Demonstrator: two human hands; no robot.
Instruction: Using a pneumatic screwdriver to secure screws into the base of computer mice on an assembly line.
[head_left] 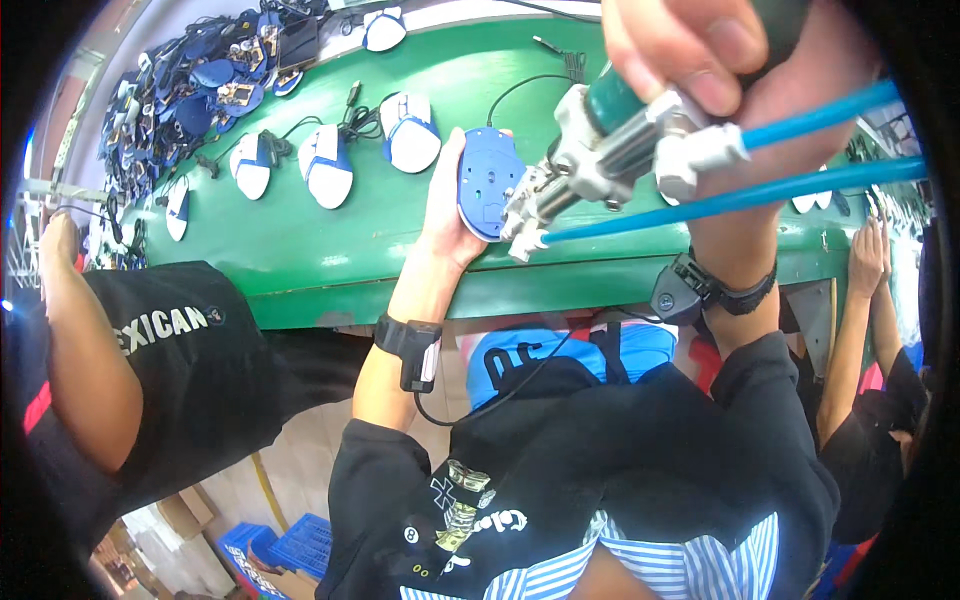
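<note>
Head view: upturned blue mouse (483,190) lies clasped by left fingers (449,172).

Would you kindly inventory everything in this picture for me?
Workbench: one, green, across the middle
Held mouse: one, blue underside facing camera, centre
Other mice: at least five, white and blue, on workbench
Parts heap: one, mostly dark blue, upper left
Tool: one, silver and dark green, right of centre
Hoses: two, blue, at tool
Co-workers: two, black clothing, far left and right
Crates: at least one, blue, lower left
Wrist devices: two, black, both wrists
Left hand: one, bare, holding mouse
Right hand: one, bare, gripping tool
</note>
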